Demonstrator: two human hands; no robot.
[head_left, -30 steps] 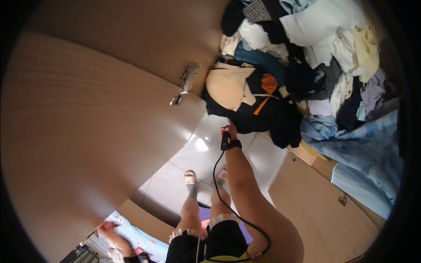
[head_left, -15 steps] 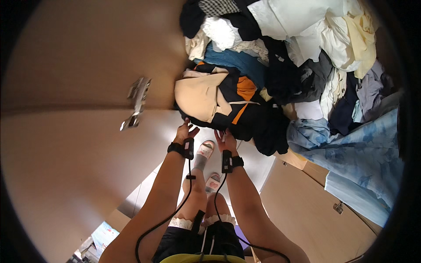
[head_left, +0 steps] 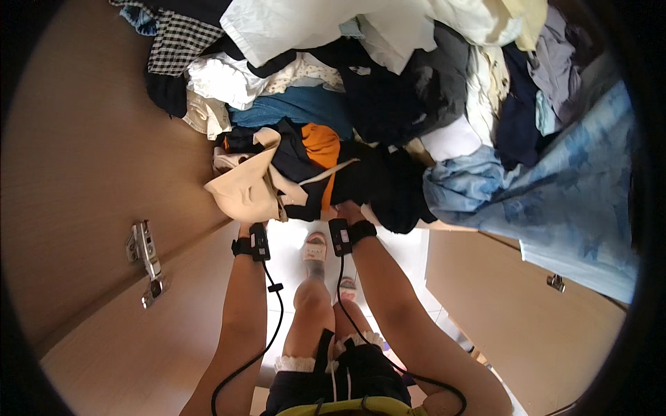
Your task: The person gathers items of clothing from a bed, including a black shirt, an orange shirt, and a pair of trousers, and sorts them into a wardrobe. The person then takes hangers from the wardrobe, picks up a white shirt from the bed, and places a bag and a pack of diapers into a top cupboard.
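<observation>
My left hand [head_left: 252,225] reaches up under the near edge of a beige garment [head_left: 243,187], smooth and cup-like with a thin strap; its fingers are hidden by the cloth. Only the back of my right hand [head_left: 350,210] shows, at the lower edge of a black garment [head_left: 371,180], and its fingers are covered too. Between the two hands lies a black-and-orange garment [head_left: 320,147], partly beneath the beige one. Whether either hand grips the clothes cannot be seen.
Clothes heap up behind: a blue garment [head_left: 295,107], white cloth [head_left: 291,28], a checked piece [head_left: 182,41]. Patterned blue fabric [head_left: 555,187] hangs at the right. Open cupboard doors with metal hinges [head_left: 146,260] flank me on both sides. My slippered feet [head_left: 314,246] stand below.
The view has shifted right and closer to the pile. Both hands have gone from the near edge to under the clothes, and the beige garment has lifted and folded.
</observation>
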